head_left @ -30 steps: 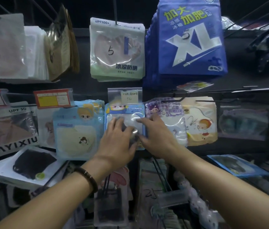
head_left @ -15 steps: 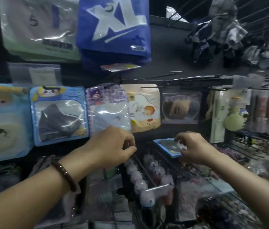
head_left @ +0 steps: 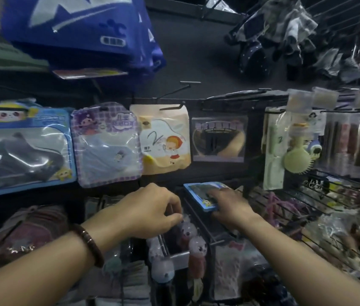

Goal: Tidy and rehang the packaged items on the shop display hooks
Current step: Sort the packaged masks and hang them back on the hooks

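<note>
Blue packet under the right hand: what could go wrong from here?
1. The right hand lies flat on the blue packet, which rests loose on the wire hooks; without a firmer grip it may slide off into the clutter below.
2. The left hand is closed at a hook just above the bunny toys; a tug could knock them off.
3. Motion blur hides the packet's hang hole, so rehanging may miss.

A small blue-framed packet (head_left: 203, 196) lies nearly flat on the wire hooks (head_left: 193, 214) below the hanging row: blue packet (head_left: 26, 149), purple packet (head_left: 106, 144), orange packet (head_left: 165, 140).
</note>
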Tool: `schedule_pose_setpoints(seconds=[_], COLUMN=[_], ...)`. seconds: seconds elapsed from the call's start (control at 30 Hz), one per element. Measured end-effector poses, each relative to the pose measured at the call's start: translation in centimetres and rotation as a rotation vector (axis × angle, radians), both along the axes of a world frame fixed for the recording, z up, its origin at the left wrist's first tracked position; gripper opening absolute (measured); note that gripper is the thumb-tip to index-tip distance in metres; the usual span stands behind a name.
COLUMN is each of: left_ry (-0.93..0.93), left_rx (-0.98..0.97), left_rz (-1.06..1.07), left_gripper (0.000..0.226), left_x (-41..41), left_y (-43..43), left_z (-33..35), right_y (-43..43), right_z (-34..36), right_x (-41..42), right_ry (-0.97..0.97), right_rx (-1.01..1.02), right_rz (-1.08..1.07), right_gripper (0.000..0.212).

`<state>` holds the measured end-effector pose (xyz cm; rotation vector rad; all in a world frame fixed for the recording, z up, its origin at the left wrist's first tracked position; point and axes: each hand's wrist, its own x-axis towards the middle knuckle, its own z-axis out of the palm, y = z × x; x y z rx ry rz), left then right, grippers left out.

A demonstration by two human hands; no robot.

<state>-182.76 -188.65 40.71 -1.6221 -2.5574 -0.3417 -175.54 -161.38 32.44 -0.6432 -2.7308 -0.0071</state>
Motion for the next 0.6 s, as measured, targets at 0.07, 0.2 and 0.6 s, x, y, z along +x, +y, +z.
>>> schedule_pose_setpoints(seconds=[0.07, 0.2, 0.6], left_ry=[-0.018, -0.049, -1.35], left_rx=[-0.006, 0.005, 0.498], left_rz=[0.018, 0.054, 0.271], left_gripper=[0.025, 0.024, 0.095], left_x=[0.2, 0.6, -0.9], left_y=[0.3, 0.6, 1.1], left_z=[-0.2, -0.3, 0.8], right_y=[-0.1, 0.2, -4.1], right_z=[-0.1, -0.9, 1.9], right_x=[-0.4, -0.4, 6.2], right_ry=[0.02, 0.072, 0.775], right_rx=[0.04, 0.177, 0.148], right_rz=[-0.018, -0.035, 0.249], right_gripper=[0.035, 0.037, 0.053])
